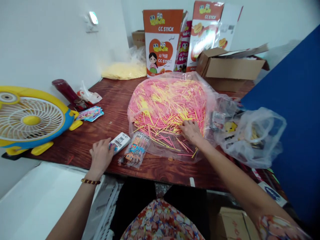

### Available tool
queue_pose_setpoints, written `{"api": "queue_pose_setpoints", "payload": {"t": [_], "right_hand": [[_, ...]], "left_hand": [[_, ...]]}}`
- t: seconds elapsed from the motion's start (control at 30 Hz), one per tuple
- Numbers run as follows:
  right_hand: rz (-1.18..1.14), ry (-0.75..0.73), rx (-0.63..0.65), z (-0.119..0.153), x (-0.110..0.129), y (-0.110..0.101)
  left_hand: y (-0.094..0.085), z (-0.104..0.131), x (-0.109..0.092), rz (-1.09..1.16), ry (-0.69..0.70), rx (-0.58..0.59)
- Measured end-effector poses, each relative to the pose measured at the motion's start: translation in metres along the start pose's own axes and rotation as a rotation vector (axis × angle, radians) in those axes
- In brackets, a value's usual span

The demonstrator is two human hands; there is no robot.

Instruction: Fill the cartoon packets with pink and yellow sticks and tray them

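My left hand (101, 154) rests on the wooden table, its thumb and fingers closed on the near end of a small stack of white printed packets (120, 141). Just right of it lies a clear printed sachet (136, 150) with coloured sticks showing inside. My right hand (192, 131) reaches into a large clear plastic bag (208, 100) spread open on the table. Its fingers curl down onto the thin pink and yellow sticks (162, 116) heaped there; the fingertips are partly hidden among them.
On the left stand a yellow and blue fan (32, 120), a dark red bottle (67, 91), tissues (90, 96) and colourful packets (90, 113). Printed cartons (162, 43) and an open brown box (232, 68) line the back. A plastic bag (252, 136) lies right, beside a blue panel (292, 100).
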State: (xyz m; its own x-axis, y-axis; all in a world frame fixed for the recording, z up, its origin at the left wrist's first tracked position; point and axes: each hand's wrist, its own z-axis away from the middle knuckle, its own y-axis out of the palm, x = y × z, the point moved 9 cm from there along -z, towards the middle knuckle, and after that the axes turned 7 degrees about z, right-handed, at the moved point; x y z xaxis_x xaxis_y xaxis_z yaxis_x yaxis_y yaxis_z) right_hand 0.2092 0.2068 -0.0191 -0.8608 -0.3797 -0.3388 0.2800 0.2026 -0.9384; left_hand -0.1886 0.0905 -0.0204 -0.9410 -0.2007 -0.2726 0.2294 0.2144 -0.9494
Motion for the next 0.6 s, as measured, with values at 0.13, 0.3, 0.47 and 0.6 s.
{"api": "queue_pose_setpoints", "payload": {"t": [0.13, 0.3, 0.47, 0.6], "right_hand": [[0.032, -0.067, -0.009, -0.013, 0.004, 0.005], [0.057, -0.161, -0.053, -0.020, 0.006, 0.009], [0.037, -0.177, -0.094, -0.020, 0.010, 0.013], [0.060, -0.134, -0.146, -0.020, 0.012, 0.015]], "left_hand": [[0.018, -0.009, 0.014, -0.071, -0.061, 0.176], [0.025, -0.017, 0.021, -0.015, -0.095, 0.206], [0.029, -0.022, 0.020, -0.001, -0.094, 0.211], [0.028, -0.022, 0.020, 0.024, -0.093, 0.168]]}}
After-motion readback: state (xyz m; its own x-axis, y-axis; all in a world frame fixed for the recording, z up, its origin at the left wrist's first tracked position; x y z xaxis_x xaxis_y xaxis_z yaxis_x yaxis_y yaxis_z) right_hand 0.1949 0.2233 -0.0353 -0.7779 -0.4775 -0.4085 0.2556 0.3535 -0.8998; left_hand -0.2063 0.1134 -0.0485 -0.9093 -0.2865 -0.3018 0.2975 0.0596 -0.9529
